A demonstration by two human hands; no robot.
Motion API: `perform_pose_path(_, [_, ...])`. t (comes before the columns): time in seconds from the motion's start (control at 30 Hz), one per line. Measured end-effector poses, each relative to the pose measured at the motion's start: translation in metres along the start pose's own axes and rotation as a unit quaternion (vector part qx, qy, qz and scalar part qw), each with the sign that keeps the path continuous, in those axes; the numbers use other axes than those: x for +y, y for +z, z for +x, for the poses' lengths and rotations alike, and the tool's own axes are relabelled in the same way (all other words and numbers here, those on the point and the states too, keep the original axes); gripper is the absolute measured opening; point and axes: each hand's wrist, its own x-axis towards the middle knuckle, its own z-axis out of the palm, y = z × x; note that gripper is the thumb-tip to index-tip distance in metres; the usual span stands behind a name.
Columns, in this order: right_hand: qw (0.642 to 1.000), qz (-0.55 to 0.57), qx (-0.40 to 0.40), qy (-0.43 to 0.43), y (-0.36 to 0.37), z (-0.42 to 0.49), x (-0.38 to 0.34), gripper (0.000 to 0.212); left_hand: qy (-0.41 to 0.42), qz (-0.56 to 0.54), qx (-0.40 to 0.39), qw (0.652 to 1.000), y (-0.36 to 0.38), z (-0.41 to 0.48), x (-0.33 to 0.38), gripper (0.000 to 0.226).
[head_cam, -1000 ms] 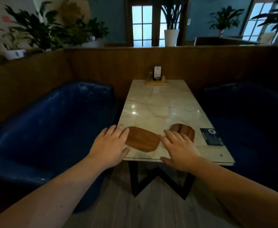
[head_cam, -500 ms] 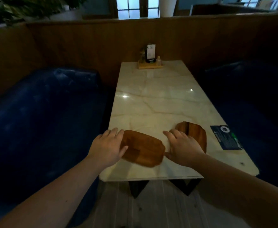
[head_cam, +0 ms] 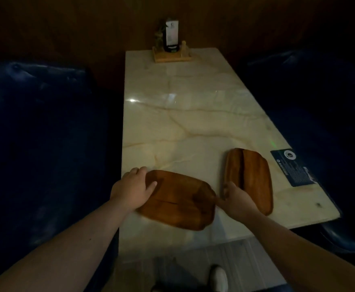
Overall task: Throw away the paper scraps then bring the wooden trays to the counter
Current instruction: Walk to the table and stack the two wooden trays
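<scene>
Two brown wooden trays lie on the marble table (head_cam: 185, 114). The nearer tray (head_cam: 178, 200) sits close to the table's front-left corner. My left hand (head_cam: 132, 189) grips its left edge, thumb on top. My right hand (head_cam: 234, 199) holds its right edge, fingers curled at the rim. The second tray (head_cam: 251, 179) lies just right of my right hand, lengthwise, untouched. No paper scraps are visible.
A dark card (head_cam: 292, 167) lies near the table's right edge. A small wooden stand with a menu sign (head_cam: 171, 47) sits at the far end. Blue padded seats (head_cam: 39, 133) flank the table on both sides. My shoe (head_cam: 218, 279) shows on the floor below.
The view has tipped down and drawn closer to the table. Both hands moved from resting beside the nearer tray to gripping its left and right edges.
</scene>
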Motion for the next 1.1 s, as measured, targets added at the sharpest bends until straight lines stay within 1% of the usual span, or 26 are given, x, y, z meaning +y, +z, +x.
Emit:
perform_pose_path(0.03, [1.0, 0.012, -0.011, 0.017, 0.005, 0.005, 0.003, 0.064, -0.011, -0.011, -0.008, 1.0, 0.005, 0.006, -0.002, 0.06])
perform_pose_path(0.13, [0.997, 0.026, -0.051, 0.057, 0.019, 0.023, 0.014, 0.039, -0.054, -0.038, -0.024, 0.998, 0.02, 0.024, -0.008, 0.062])
perform_pose_path(0.2, [0.992, 0.055, -0.079, 0.087, 0.025, 0.032, 0.021, 0.032, -0.081, -0.053, -0.03, 0.995, 0.029, 0.034, -0.013, 0.062])
perform_pose_path(0.43, [0.978, 0.107, -0.153, 0.096, 0.032, 0.039, 0.03, 0.018, -0.136, -0.089, -0.08, 0.984, 0.056, 0.053, -0.023, 0.057])
perform_pose_path(0.57, [0.97, 0.152, -0.154, 0.106, 0.037, 0.046, 0.03, 0.011, -0.168, -0.112, -0.082, 0.976, 0.066, 0.064, -0.024, 0.057])
perform_pose_path(0.6, [0.968, 0.166, -0.152, 0.113, 0.037, 0.047, 0.029, 0.011, -0.182, -0.12, -0.083, 0.972, 0.069, 0.066, -0.025, 0.057])
perform_pose_path(0.67, [0.963, 0.183, -0.153, 0.126, 0.039, 0.047, 0.027, 0.018, -0.206, -0.141, -0.09, 0.964, 0.073, 0.069, -0.027, 0.055])
perform_pose_path(0.73, [0.961, 0.187, -0.157, 0.126, 0.04, 0.045, 0.026, 0.018, -0.225, -0.16, -0.102, 0.956, 0.075, 0.07, -0.03, 0.05])
perform_pose_path(0.8, [0.961, 0.199, -0.147, 0.123, 0.038, 0.043, 0.026, 0.022, -0.238, -0.182, -0.1, 0.949, 0.074, 0.067, -0.032, 0.048])
perform_pose_path(0.9, [0.96, 0.241, -0.084, 0.111, 0.027, 0.045, 0.025, 0.031, -0.242, -0.259, -0.063, 0.933, 0.067, 0.059, -0.029, 0.046])
perform_pose_path(1.0, [0.96, 0.259, -0.008, 0.104, 0.005, 0.049, 0.027, 0.025, -0.213, -0.303, -0.04, 0.928, 0.051, 0.052, -0.012, 0.044])
perform_pose_path(1.03, [0.956, 0.274, 0.018, 0.105, -0.002, 0.05, 0.031, 0.023, -0.198, -0.317, -0.036, 0.927, 0.044, 0.05, -0.002, 0.04])
perform_pose_path(1.1, [0.935, 0.33, 0.059, 0.118, -0.018, 0.052, 0.04, 0.021, -0.173, -0.341, -0.03, 0.924, 0.033, 0.043, 0.02, 0.031])
